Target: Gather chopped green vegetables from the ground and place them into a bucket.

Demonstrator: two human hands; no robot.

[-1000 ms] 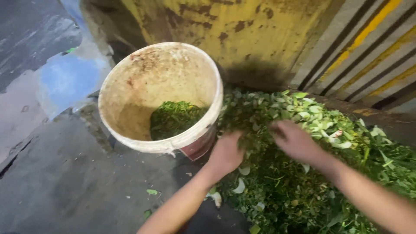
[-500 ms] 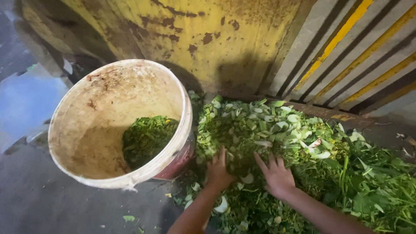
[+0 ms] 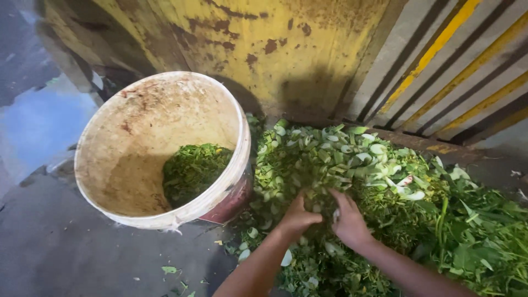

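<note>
A rusted, peeling yellow wall [image 3: 264, 38] is seen beside yellow-striped grey corrugated panels [image 3: 456, 66]; the dark concrete floor [image 3: 49, 253] is wetted (puddle [image 3: 38, 126] at left).

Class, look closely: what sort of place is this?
Probably an outdoor yard or waste corner: green vegetable scraps heaped on wet concrete ground, beside a stained white bucket and a rusty yellow metal wall.

Rusted yellow metal wall [image 3: 264, 38] at back, paint flaking in brown patches. Grey panel with diagonal yellow stripes [image 3: 456, 60] to its right. Dark wet concrete floor [image 3: 49, 247] below; bluish puddle [image 3: 38, 124] at far left. Stray leaf [image 3: 169, 269] on floor.
</note>
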